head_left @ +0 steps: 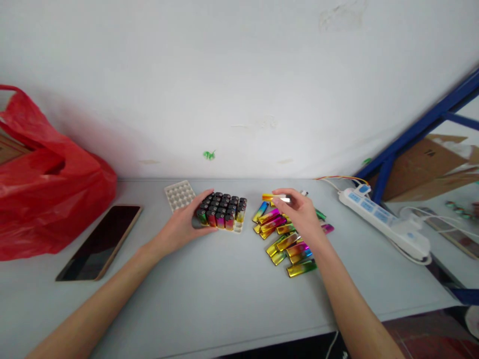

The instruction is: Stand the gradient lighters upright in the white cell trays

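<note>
My left hand (185, 218) is closed around the left side of a white pocketed tray (238, 227). Several shiny, colour-graded tubes with black ends (220, 207) stand upright in it, packed in rows, while a few pockets at its front right corner hold nothing. Over a loose pile of matching shiny gold, pink, blue and green tubes (271, 223), my right hand (299, 212) pinches one gold tube (268, 196) between thumb and fingers, lying roughly level. Part of the pile is hidden under that hand and wrist.
Behind my left hand lies a second white pocketed tray (179, 194). A phone (100, 243) and a red plastic bag (48, 184) are at the left. To the right are a white power strip (385, 219), a blue metal frame (422, 119) and a cardboard box (422, 167). A wall borders the table's back.
</note>
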Demonstrator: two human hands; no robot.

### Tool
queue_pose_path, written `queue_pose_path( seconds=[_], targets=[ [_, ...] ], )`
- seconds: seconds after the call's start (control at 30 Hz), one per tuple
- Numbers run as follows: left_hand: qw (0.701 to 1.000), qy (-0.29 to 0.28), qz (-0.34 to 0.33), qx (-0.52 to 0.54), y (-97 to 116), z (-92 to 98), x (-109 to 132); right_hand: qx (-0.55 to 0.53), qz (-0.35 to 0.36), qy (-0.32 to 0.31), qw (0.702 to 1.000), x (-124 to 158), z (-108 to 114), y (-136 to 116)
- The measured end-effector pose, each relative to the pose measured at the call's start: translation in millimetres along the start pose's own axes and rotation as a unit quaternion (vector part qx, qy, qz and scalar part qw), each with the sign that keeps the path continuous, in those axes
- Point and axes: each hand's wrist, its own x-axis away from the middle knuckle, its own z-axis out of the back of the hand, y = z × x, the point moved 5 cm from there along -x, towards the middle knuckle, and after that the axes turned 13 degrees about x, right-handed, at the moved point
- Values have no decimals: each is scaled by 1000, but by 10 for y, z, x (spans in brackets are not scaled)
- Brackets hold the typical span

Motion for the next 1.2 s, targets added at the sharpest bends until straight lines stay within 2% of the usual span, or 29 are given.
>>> queue_pose_path(
  seconds=[0.1,0.2,0.3,0.4,0.47,0.57,0.63,0.7,1.0,1.2],
  targets=[
    [1000,1,-1,3,-1,0,3,-115,-56,-36,991,96,-258,-58],
    [1000,-2,-2,-4,-3,-3,8,-191,-78,-115,972,198,-466,-153],
    [1000,-3,-1,-8,-16,-7,9,-233,-71,-182,953,269,-568,-257],
    [1000,-6,6,-10,-29,-13,10,-237,-86,-212,944,297,-615,-270],
    [1000,-8,11,-10,-26,-13,11,-185,-93,-204,957,298,-632,-229],
    [1000,-7,12,-7,-3,-7,12,-39,-48,-129,990,287,-610,-199],
    [1000,-6,13,-7,8,-3,12,34,-12,-81,996,299,-604,-216],
    [1000,-5,17,-6,8,-1,12,73,9,-65,995,319,-624,-239],
    [1000,1,7,-7,4,5,13,127,58,-41,989,320,-625,-343],
    [1000,-6,11,15,-9,-9,9,136,57,-39,988,306,-580,-321]
  ],
)
